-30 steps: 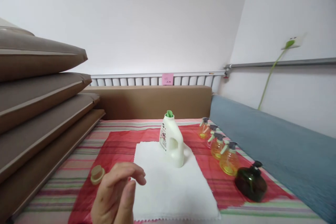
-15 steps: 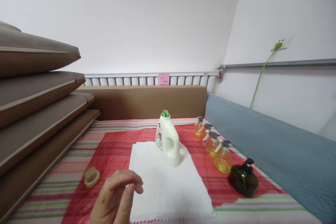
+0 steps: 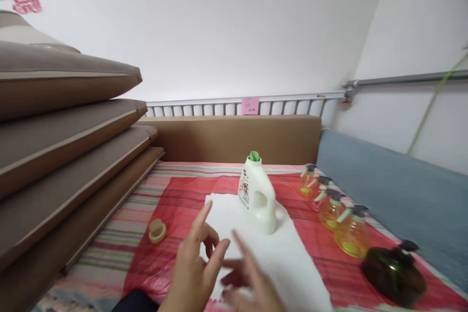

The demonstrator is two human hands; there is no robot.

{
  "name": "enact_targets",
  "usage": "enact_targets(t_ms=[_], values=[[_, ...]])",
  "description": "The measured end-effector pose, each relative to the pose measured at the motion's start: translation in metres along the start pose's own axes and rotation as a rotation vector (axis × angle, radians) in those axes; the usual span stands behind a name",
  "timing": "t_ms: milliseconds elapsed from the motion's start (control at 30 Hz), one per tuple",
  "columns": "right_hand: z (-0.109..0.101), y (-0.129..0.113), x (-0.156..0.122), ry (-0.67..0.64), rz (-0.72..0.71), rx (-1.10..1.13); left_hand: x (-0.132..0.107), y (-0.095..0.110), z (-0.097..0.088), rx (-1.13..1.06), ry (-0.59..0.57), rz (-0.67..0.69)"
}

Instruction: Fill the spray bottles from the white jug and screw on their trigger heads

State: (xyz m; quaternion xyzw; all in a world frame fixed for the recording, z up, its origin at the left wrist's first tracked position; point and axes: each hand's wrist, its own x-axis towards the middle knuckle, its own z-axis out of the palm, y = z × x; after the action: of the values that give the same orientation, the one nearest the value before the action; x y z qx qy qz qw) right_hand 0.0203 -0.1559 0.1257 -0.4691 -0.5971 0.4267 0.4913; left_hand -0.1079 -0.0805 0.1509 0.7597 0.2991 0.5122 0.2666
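Note:
My left hand (image 3: 197,263) is in the air over the near edge of a white cloth (image 3: 288,263), index finger raised, thumb apart, holding nothing. Just right of it, my right hand (image 3: 252,278) is blurred; its index finger points out, the other fingers are bent, and nothing shows in it. Beyond both hands a pale green detergent jug (image 3: 258,192) stands upright and uncapped on the cloth, a green spout (image 3: 254,156) in its neck. A translucent, yellowish cap (image 3: 157,230) sits to the left on a red sheet (image 3: 175,204).
Along the right side stand several spray bottles (image 3: 351,236) with yellow liquid and a dark pump bottle (image 3: 393,273). Stacked brown cushions (image 3: 69,141) rise at the left. A brown bolster (image 3: 234,139) runs along the back, a blue pad (image 3: 395,170) along the right.
My right hand has come into view. My left hand has moved right, and its index finger is more raised. The view has turned left, shifting the scene rightward; the jug remains on the cloth.

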Motion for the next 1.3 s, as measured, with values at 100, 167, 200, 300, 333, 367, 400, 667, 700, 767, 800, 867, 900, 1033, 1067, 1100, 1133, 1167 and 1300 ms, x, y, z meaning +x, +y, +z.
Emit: enact_targets(t_ms=[100, 167, 200, 300, 333, 367, 400, 667, 700, 767, 800, 867, 900, 1033, 1067, 1100, 1133, 1167, 1300], values=[[-0.041, -0.002, 0.013, 0.372, -0.063, -0.241, 0.011, -0.003, -0.001, 0.215, -0.037, -0.078], [-0.063, -0.008, 0.019, 0.579, -0.162, -0.498, 0.018, -0.006, 0.0, 0.32, -0.058, -0.119], [-0.072, -0.011, 0.02, 0.658, -0.209, -0.619, 0.021, -0.008, 0.001, 0.364, -0.067, -0.132], [-0.089, -0.017, 0.018, 0.8, -0.278, -0.856, 0.027, -0.015, -0.002, 0.492, -0.037, -0.137], [-0.093, -0.017, 0.017, 0.835, -0.281, -0.904, 0.029, -0.016, -0.004, 0.531, -0.014, -0.133], [-0.096, -0.016, 0.016, 0.863, -0.282, -0.942, 0.03, -0.017, -0.007, 0.562, 0.009, -0.13], [-0.1, -0.014, 0.016, 0.882, -0.283, -0.974, 0.032, -0.018, -0.009, 0.581, 0.029, -0.129], [-0.13, -0.006, 0.018, 0.768, 0.007, -1.168, 0.044, -0.042, -0.018, 0.768, -0.121, -0.278], [-0.132, -0.006, 0.018, 0.761, 0.023, -1.164, 0.044, -0.046, -0.018, 0.787, -0.141, -0.291], [-0.134, -0.004, 0.018, 0.754, 0.038, -1.157, 0.042, -0.052, -0.018, 0.812, -0.157, -0.293], [-0.134, -0.003, 0.018, 0.752, 0.043, -1.159, 0.041, -0.054, -0.017, 0.824, -0.161, -0.29], [-0.133, 0.0, 0.018, 0.746, 0.053, -1.169, 0.04, -0.057, -0.017, 0.848, -0.171, -0.286], [-0.133, 0.001, 0.018, 0.741, 0.06, -1.173, 0.039, -0.057, -0.017, 0.859, -0.176, -0.285], [-0.131, 0.005, 0.018, 0.715, 0.096, -1.167, 0.039, -0.059, -0.017, 0.89, -0.188, -0.296], [-0.131, 0.006, 0.018, 0.708, 0.106, -1.161, 0.039, -0.059, -0.017, 0.898, -0.188, -0.304], [-0.131, 0.006, 0.018, 0.701, 0.113, -1.156, 0.039, -0.059, -0.017, 0.904, -0.189, -0.313], [-0.131, 0.005, 0.019, 0.693, 0.121, -1.151, 0.039, -0.06, -0.017, 0.908, -0.191, -0.321], [-0.131, 0.005, 0.02, 0.686, 0.128, -1.146, 0.039, -0.06, -0.016, 0.906, -0.196, -0.327], [-0.124, 0.015, 0.021, 0.643, 0.119, -1.026, 0.031, -0.072, -0.01, 0.806, -0.255, -0.334]])
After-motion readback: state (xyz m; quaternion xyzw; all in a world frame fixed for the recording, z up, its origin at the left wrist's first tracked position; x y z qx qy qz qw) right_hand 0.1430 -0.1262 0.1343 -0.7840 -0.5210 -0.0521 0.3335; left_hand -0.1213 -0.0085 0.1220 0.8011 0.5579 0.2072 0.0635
